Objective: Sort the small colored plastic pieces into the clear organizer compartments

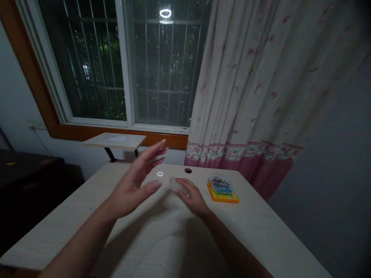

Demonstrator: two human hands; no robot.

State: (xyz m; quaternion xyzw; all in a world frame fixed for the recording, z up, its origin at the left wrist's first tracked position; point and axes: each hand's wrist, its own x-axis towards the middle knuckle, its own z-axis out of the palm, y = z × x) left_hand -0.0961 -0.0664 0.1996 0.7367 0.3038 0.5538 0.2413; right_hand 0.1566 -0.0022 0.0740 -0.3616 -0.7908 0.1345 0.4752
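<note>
Far left: a dark cabinet stands beside the table, apart from it. Behind the table's far edge, under the barred window, sits a small pale shelf on dark brackets.

My left hand is raised above the pale wooden table, palm open, fingers spread and extended, holding nothing; it is blurred. Just right of it, a small clear plastic piece lies on the table top near the middle. My right hand lies low on the table, with its fingertips on that piece. I cannot tell whether they grip it or only rest on it. The two hands are apart.

Further right: a round hole in the table near the far edge, then an orange-based box, near my right hand but not touching. A patterned curtain hangs behind.
</note>
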